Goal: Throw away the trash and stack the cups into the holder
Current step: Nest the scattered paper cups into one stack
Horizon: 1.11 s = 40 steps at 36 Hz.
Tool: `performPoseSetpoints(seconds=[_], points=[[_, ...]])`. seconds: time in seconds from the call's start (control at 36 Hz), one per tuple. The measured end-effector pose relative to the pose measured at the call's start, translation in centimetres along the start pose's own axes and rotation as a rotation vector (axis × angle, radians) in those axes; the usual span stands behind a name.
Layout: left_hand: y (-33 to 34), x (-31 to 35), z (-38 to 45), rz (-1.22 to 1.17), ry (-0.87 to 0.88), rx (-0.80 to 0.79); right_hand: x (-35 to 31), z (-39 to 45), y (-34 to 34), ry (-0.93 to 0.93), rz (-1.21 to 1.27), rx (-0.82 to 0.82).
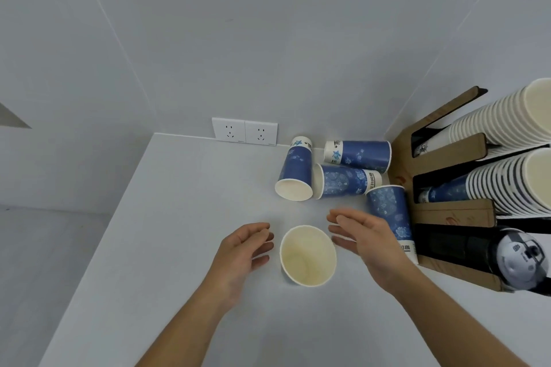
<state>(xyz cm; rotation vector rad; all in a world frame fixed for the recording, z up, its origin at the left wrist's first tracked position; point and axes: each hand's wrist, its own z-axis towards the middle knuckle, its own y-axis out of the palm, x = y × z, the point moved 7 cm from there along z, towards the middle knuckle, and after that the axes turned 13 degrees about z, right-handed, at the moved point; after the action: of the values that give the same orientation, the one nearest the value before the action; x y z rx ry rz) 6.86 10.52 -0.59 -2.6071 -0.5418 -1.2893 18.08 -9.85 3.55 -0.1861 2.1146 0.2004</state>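
An upright cream-lined paper cup (307,255) stands on the pale grey surface (167,247), mouth up, w/ nothing visible inside. The left hand (241,250) and right hand (368,237) flank it, one each side, fingers spread wide & loosely curled, holding nothing, just beside the rim but not touching. Behind, near the wall, three blue flower-print paper cups lie tipped over: one by the white double wall socket (244,130), mouth toward us (295,171), two more sideways (347,180) (359,155). A fourth blue cup (390,211) lies against the brown cardboard cup holder (453,211) at right, whose slots carry long stacks of nested cups (504,125).
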Motion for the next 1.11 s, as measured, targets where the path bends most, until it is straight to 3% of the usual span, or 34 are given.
performPoseSetpoints(seconds=[0.42, 0.64, 0.81, 1.11], points=[[0.4, 2.6, 9.2, -0.004, -0.053, 0.08, -3.5, 6.7, 4.8, -0.109, -0.522, -0.032], [1.9, 3.6, 12.8, 0.106, -0.036, 0.076, -3.3, 9.9, 6.3, -0.139, -0.736, -0.043], [3.3, 3.4, 13.3, 0.089, -0.036, -0.019, -3.5, 10.5, 7.4, -0.198, -0.737, -0.034], [1.9, 3.6, 12.1, -0.098, 0.011, 0.055, -4.3, 9.5, 8.5, -0.254, -0.675, -0.061]])
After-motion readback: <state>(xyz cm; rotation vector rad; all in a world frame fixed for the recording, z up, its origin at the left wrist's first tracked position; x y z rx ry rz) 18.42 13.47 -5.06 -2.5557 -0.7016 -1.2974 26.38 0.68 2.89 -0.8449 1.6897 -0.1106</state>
